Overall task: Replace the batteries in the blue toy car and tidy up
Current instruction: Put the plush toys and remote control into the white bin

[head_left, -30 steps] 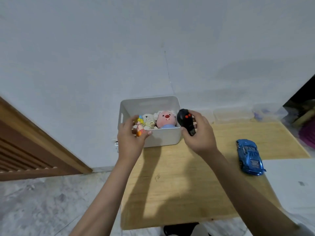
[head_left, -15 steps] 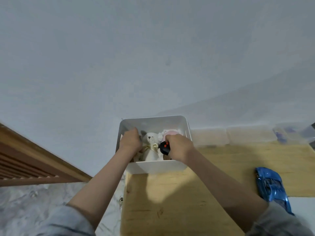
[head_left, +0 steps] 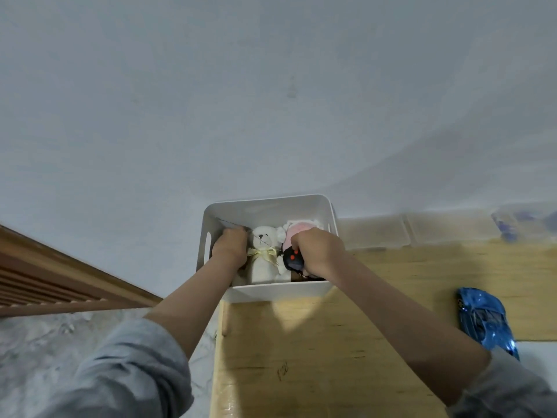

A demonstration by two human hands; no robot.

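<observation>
Blue toy car (head_left: 485,319) is left on the tabletop (head_left: 331,357), right of the white bin (head_left: 271,206); inside the bin, a black remote (head_left: 291,258) is gripped by the right hand (head_left: 319,247), while the left hand (head_left: 230,245) is curled, its grasp hidden.

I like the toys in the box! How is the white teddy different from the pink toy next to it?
The white teddy is cream-white; the pink toy is pink with white trim. The teddy wears a yellow ribbon bow; no bow shows on the pink toy. The teddy's face and body are in plain sight, while the pink toy is mostly hidden behind the right hand. Both are soft toys sitting side by side inside the white box.
</observation>
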